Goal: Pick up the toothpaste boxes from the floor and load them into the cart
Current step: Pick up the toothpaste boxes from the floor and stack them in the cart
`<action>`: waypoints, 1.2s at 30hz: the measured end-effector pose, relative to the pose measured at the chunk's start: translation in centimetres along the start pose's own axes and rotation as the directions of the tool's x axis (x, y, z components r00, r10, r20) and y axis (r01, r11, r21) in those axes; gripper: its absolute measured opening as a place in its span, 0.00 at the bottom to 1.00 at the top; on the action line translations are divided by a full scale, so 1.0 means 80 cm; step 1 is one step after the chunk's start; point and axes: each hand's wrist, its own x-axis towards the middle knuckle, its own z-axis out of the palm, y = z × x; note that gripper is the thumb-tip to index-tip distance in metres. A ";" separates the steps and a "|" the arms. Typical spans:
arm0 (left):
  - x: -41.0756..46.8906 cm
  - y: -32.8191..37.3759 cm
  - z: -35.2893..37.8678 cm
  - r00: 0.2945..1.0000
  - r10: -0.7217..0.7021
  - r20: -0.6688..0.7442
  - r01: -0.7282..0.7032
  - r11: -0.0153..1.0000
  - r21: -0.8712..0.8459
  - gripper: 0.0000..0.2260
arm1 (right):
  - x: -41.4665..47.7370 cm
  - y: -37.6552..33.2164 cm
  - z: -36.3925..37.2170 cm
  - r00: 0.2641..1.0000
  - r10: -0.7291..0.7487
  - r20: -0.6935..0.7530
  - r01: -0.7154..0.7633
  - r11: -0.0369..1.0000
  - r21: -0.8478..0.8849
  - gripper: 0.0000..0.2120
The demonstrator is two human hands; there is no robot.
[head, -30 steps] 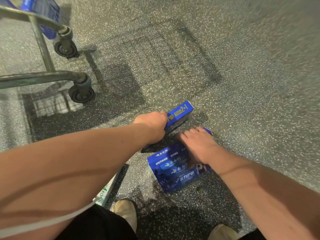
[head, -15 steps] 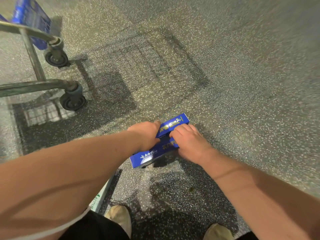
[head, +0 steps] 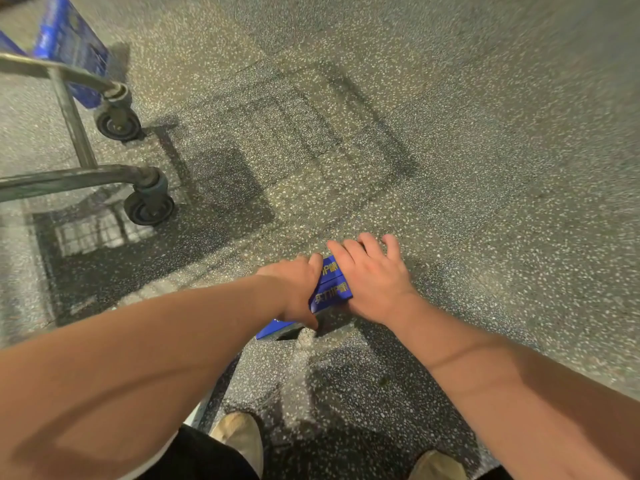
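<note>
- Two toothpaste boxes, blue with yellow print, pressed together between both hands, low at the speckled floor; resting or lifted, cannot tell.
- Left hand: gripping the boxes' left side, fingers curled over the far edge, thumb down the near face.
- Right hand: flat against the boxes' right end, fingers fairly straight and spread, reaching past the top edge; pressing, not curled round.
- One blue box corner poking out below the left hand.
- Cart at left, well apart from the boxes: metal frame tubes, two caster wheels on the floor.
- More blue cartons behind the upper tube, blurred; inside the cart or not, cannot tell.
- Tan shoes at bottom edge, black trousers beside.
</note>
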 end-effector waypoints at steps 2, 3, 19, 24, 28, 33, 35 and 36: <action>0.001 0.004 0.003 0.999 -0.027 -0.033 0.026 0.999 -0.020 0.36 | 0.006 -0.002 -0.004 1.000 -0.005 0.018 0.005 1.000 0.001 0.42; 0.001 0.005 0.004 0.999 -0.034 -0.040 0.032 0.999 -0.040 0.34 | 0.008 -0.003 -0.006 0.999 -0.011 0.039 0.011 1.000 0.004 0.38; 0.002 0.004 0.016 0.970 -0.244 0.000 0.244 0.970 -0.016 0.36 | 0.040 -0.019 -0.023 0.949 -0.152 0.277 0.121 0.985 0.126 0.30; 0.007 -0.010 0.010 0.984 -0.158 -0.079 0.165 0.982 0.090 0.31 | 0.037 -0.020 -0.028 0.960 -0.086 0.265 0.051 0.989 0.137 0.28; -0.031 -0.009 -0.030 0.990 -0.079 -0.121 0.099 0.981 0.169 0.28 | 0.020 -0.016 -0.088 0.960 -0.029 0.280 -0.007 0.992 0.127 0.27; -0.156 -0.001 -0.152 0.993 -0.017 -0.118 0.039 0.982 0.186 0.26 | -0.005 -0.024 -0.253 0.961 0.082 0.263 -0.110 0.990 0.093 0.19; -0.221 0.002 -0.215 0.992 0.001 -0.129 0.025 0.980 0.198 0.27 | -0.016 -0.025 -0.340 0.965 0.118 0.235 -0.140 0.987 0.081 0.15; -0.255 0.004 -0.249 0.992 0.010 -0.127 0.016 0.980 0.199 0.27 | -0.022 -0.025 -0.388 0.967 0.133 0.219 -0.155 0.984 0.085 0.12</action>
